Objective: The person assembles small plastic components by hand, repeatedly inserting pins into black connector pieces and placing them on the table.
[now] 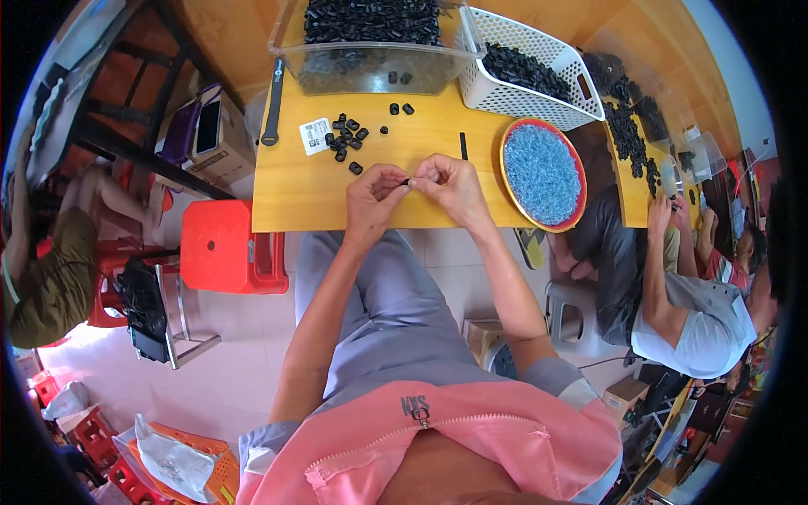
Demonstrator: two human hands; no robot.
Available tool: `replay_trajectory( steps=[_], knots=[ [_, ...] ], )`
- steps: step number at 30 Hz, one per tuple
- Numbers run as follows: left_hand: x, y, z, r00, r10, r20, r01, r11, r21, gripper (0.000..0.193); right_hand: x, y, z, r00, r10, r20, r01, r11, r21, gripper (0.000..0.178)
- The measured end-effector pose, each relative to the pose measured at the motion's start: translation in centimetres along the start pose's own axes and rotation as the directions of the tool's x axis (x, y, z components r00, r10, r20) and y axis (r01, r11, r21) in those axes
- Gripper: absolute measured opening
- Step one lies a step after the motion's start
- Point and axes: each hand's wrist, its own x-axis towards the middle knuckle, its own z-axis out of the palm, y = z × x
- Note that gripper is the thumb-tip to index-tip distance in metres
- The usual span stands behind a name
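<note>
Over the front edge of the yellow wooden table (286, 198), my left hand (369, 204) and my right hand (459, 192) meet fingertip to fingertip. Both pinch one small black piece (406, 182), mostly covered by the fingers. Beyond my left hand lies a loose group of short black cylindrical parts (362, 134), with one part (356, 168) close to that hand. A white printed label (316, 136) lies beside the group. Past my right hand is a thin black strip (463, 146). To its right stands a red-rimmed round bowl (507, 172) full of small clear bluish pieces.
At the back stand a clear plastic bin (370, 76) and a white perforated basket (522, 105), both holding many black parts. A black strap-like tool (273, 105) lies at the left edge. A red stool (215, 244) stands left. Other people sit at both sides, one at another table (633, 198).
</note>
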Motion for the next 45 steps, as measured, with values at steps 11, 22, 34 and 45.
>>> replay_trajectory(
  steps=[11, 22, 34, 45],
  knots=[
    [-0.2, 1.1, -0.2, 0.993, -0.012, -0.113, -0.001, 0.993, -0.115, 0.017, 4.9, -0.1, 1.5, 0.948, -0.292, -0.124, 0.255, 0.934, -0.25, 0.013],
    [0.0, 0.1, 0.0, 0.996, 0.034, -0.087, -0.045, 0.991, -0.13, 0.014, 7.4, 2.3, 3.1, 0.969, -0.157, -0.191, 0.117, 0.972, -0.204, 0.015],
    [0.0, 0.8, -0.6, 1.0, 0.001, -0.027, -0.006, 0.979, -0.202, 0.016, 0.0, -1.6, 0.1, 0.999, 0.028, 0.038, -0.038, 0.953, 0.3, 0.015],
    [-0.1, 0.7, -0.5, 1.0, 0.016, -0.007, -0.017, 0.983, -0.183, 0.014, -0.3, -1.2, 0.7, 0.997, -0.07, -0.02, 0.07, 0.997, -0.011, 0.009]
  ],
)
